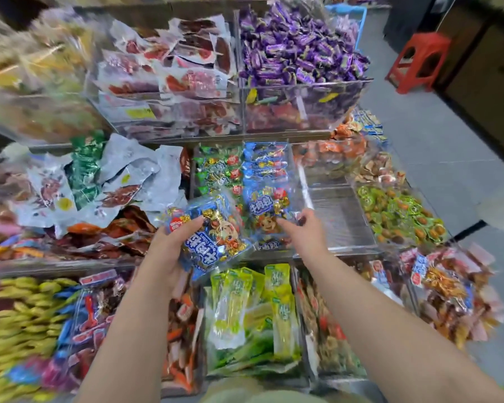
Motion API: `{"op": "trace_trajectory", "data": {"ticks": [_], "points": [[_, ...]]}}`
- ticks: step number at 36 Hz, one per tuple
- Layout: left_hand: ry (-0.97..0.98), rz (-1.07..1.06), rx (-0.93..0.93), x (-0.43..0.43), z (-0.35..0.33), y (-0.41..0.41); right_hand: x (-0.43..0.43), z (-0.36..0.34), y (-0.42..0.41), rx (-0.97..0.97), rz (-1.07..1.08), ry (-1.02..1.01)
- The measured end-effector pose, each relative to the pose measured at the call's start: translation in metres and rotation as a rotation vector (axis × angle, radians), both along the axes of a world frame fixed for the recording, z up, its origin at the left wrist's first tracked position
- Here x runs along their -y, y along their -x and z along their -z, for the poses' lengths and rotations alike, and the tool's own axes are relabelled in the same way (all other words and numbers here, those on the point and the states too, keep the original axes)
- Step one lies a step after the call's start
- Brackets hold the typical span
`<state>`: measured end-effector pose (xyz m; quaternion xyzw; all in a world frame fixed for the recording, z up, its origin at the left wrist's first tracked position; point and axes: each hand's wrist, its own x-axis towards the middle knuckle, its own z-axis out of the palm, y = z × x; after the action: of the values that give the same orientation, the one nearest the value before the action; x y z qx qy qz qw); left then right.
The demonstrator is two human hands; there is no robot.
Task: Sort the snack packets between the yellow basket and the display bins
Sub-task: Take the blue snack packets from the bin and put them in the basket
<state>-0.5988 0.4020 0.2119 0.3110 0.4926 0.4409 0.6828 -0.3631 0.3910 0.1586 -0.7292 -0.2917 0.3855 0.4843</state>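
Centre frame: left hand point(169, 251) grip clenched round blue packet point(213, 242); right hand point(306, 234) touches binned packet point(266, 205), grip state unclear; bare-bottomed clear bin point(341, 216) just right.

At your two o'clock a red plastic stool point(418, 61) stands upright on the grey floor point(437, 146); its legs are all planted and its side panels have dark openings. The floor runs down your right side from one o'clock to about four, with faint tile lines across it. Just past the stool, dark furniture with brown panels point(489, 91) lines the floor's far edge; you cannot tell what it is. At one o'clock a light blue plastic crate point(361, 24) shows one corner, the rest hidden. At three o'clock a pale shape point(499, 207) sits against the frame edge, too blurred to name.
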Motion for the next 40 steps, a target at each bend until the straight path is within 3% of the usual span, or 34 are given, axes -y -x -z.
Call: {"op": "trace_trajectory", "data": {"ticks": [4,6,10,14,18,25,36,40], "points": [[-0.011,0.047,-0.020,-0.012,0.006,0.004,-0.005,0.006,-0.014,0.743,-0.185,0.168],[0.002,0.049,-0.032,-0.016,0.008,0.003,-0.007,0.008,-0.021,0.992,-0.250,0.212],[0.029,0.071,-0.054,-0.023,0.009,-0.007,-0.010,0.008,-0.027,1.242,-0.484,0.041],[0.050,0.097,-0.088,-0.029,0.009,-0.015,-0.024,0.005,-0.030,1.444,-0.772,0.005],[0.013,0.125,-0.074,-0.034,0.009,-0.018,-0.031,0.007,-0.021,1.647,-0.897,-0.006],[0.020,0.134,-0.080,-0.042,0.011,-0.018,-0.055,0.028,-0.005,1.512,-0.855,0.157],[0.002,0.198,-0.101,-0.047,0.016,-0.023,-0.052,0.032,-0.006,1.424,-0.816,0.247],[-0.004,0.234,-0.127,-0.047,0.019,-0.025,-0.042,0.027,-0.016,1.297,-0.851,0.126]]}}
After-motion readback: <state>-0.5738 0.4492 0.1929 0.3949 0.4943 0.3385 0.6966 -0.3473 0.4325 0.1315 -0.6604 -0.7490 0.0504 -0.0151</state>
